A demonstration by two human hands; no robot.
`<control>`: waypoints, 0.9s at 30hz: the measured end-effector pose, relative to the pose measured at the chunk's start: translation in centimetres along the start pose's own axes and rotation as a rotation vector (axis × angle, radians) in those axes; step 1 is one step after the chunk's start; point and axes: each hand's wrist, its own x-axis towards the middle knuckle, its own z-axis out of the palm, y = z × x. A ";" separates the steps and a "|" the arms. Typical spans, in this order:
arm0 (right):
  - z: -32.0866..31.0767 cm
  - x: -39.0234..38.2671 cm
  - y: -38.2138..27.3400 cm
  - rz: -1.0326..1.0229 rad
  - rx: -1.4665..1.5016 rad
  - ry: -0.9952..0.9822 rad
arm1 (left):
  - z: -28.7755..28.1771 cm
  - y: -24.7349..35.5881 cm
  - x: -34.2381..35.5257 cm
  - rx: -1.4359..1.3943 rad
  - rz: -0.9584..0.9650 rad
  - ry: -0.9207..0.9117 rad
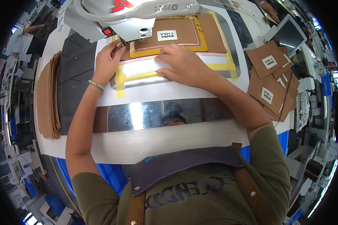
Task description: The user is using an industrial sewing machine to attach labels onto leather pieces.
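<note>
Brown leather piece (172, 35): left hand (107, 63), right hand (182, 65), fingers flat, gripping nothing.

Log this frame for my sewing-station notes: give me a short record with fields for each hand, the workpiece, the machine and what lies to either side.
left hand: flat on the template's left edge, beside the needle area
right hand: pressing flat on the template
template: clear plate with yellow tape, holding a brown piece with a white label
machine: white sewing head above the template
left side: stack of brown sheets
right side: pile of labelled brown pieces
</note>
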 end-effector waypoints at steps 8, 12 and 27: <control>-0.2 -0.3 1.4 -0.017 0.023 0.087 | 1.4 1.2 1.1 0.069 0.024 -0.093; -1.3 -0.1 0.1 -0.091 0.030 0.133 | -0.4 -0.4 2.0 -0.076 0.082 -0.321; -3.9 -6.1 -1.8 0.106 0.267 -0.106 | -22.8 -4.2 -27.6 -0.326 -0.305 0.835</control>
